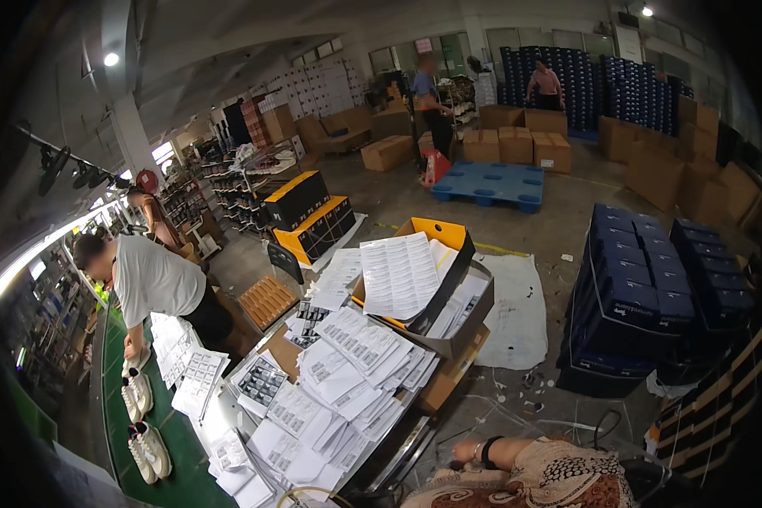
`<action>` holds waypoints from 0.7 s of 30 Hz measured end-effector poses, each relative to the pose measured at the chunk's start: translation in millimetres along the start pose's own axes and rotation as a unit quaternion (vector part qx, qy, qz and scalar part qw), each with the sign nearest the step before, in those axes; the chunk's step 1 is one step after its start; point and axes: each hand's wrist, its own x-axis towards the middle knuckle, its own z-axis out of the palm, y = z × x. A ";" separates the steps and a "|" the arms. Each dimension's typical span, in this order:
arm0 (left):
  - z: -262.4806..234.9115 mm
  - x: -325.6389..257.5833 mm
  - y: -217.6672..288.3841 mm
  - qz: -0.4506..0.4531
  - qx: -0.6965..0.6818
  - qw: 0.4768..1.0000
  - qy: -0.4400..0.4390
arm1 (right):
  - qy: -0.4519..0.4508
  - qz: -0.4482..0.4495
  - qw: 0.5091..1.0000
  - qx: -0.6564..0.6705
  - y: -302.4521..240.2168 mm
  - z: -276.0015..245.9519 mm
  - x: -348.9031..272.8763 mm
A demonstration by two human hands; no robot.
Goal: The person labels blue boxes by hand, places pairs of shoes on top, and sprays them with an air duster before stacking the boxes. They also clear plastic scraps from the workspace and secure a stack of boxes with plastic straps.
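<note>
My right hand is low in the picture, right of the paper-covered table. A dark band circles the wrist, and the patterned sleeve comes in from the lower right. The fingers are small and shadowed; whether they hold anything does not show. My left hand is out of view. Nearest to the right hand is the table's metal edge. Printed sheets lie in overlapping stacks across the table. Behind them, more sheets rest in a black and yellow box.
A co-worker at left leans over a green conveyor, a hand on a shoe. Pale sneakers stand on the belt. Strapped dark-blue boxes stand at right. Behind are a blue pallet, brown cartons and two more people.
</note>
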 end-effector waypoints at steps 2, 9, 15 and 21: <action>-3.3 -1.0 2.2 -0.004 -0.002 1.000 0.003 | 0.002 -0.017 1.000 -0.013 -3.5 -5.8 -4.4; -13.9 11.7 14.0 0.005 -0.009 1.000 -0.007 | 0.045 0.005 0.999 0.014 18.1 13.4 23.9; -14.3 14.3 20.8 0.002 -0.024 1.000 0.000 | 0.076 -0.006 0.997 0.002 19.6 10.4 2.3; -19.6 20.6 31.1 0.005 -0.032 0.999 0.002 | 0.067 -0.001 0.998 -0.003 31.6 21.6 8.2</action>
